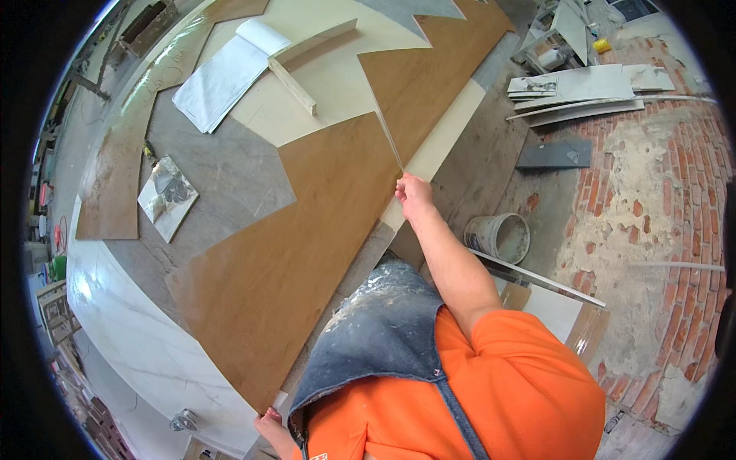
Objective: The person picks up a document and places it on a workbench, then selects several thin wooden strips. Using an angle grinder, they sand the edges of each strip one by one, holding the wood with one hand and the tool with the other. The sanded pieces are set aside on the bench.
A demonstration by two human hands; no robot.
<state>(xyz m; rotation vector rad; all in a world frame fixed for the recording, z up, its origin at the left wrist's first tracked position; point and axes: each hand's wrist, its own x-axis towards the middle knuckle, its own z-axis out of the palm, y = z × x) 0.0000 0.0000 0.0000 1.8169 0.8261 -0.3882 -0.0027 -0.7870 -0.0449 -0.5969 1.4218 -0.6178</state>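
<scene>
Two garments: an orange top point(521, 376) and a dark denim apron point(376, 318), smeared with pale dust, are worn by the person.
Left hand point(274, 431): placed at the near tip of the brown panel point(276, 268), thumb and fingers drawn close; whether the panel is gripped or only touched cannot be told.
Brown panel: laid flat just beyond the apron, over a grey slab point(222, 165); its outer side is cut straight, its inner side in zigzag points.
Right hand point(415, 195): set at the panel's far corner, fingers curled narrowly; what is pinched between them, if anything, cannot be made out.
Bucket point(475, 230): stood to the right of the right forearm, its inside coated pale.
Seam point(389, 140): a thin gap is left between the brown panel and a second brown panel point(429, 84), its near end met by the right hand.
White tile point(182, 217): laid on the grey slab, smeared grey, with a dark handle point(149, 152) seen at its corner.
Papers point(222, 86): spread farther off, a pale angled piece point(295, 88) set right beside them.
White boards point(598, 83): piled at the far right, near patched brickwork point(690, 199).
</scene>
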